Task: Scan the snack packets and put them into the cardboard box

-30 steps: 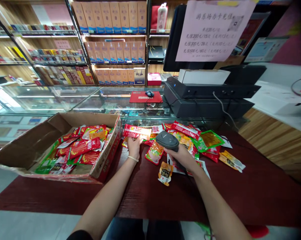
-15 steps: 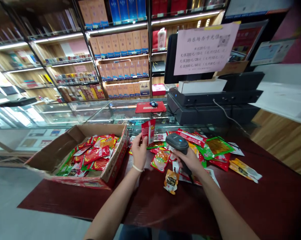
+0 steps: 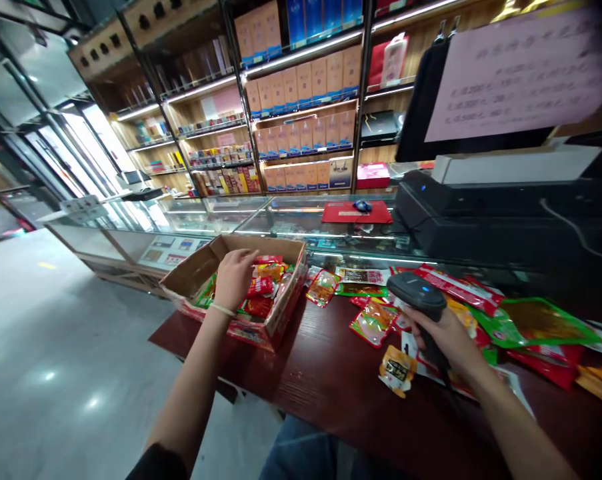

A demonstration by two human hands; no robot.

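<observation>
My left hand [image 3: 235,277] is over the cardboard box [image 3: 285,313], its fingers stretched out and apart with nothing seen in them. Inside the box lie several snack packets [image 3: 259,287], mostly red, with some green and orange; my hand hides part of the pile. My right hand [image 3: 443,333] is wrapped round the handle of a dark barcode scanner [image 3: 417,293], held above packets on the counter. Near it lie a small orange packet [image 3: 397,371] and a red-edged clear packet [image 3: 374,322].
The dark red counter [image 3: 301,383] bears more packets on the right, among them a large green one [image 3: 543,322]. Behind are a red mouse pad [image 3: 357,213], a glass display case and a monitor with a pink paper sign [image 3: 511,80]. Shelves of boxes line the wall.
My left hand has moved left from above the counter to over the box and let go of the red packet. The view has turned left. My right hand still holds the scanner.
</observation>
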